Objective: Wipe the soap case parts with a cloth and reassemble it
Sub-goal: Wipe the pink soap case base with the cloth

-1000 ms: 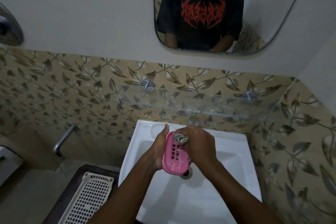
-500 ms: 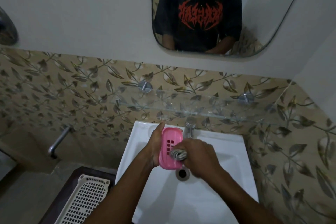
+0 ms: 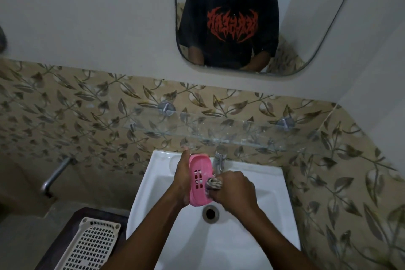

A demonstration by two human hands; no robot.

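Step in hand: wiping. Pink soap case part (image 3: 199,180) held upright over back edge of sink (image 3: 252,237), clasped along its left side by left hand (image 3: 183,178). Cloth (image 3: 214,182) bunched inside closed fingers of right hand (image 3: 235,190), pressed against part's right edge, near slots. Other case part not seen, possibly out of frame. Next move judged: cloth to be drawn across remaining faces, part turned as needed, before reassembly.

White sink (image 3: 258,184), tap (image 3: 219,160), glass shelf (image 3: 219,131), mirror (image 3: 306,17), perforated tray (image 3: 92,245) at left
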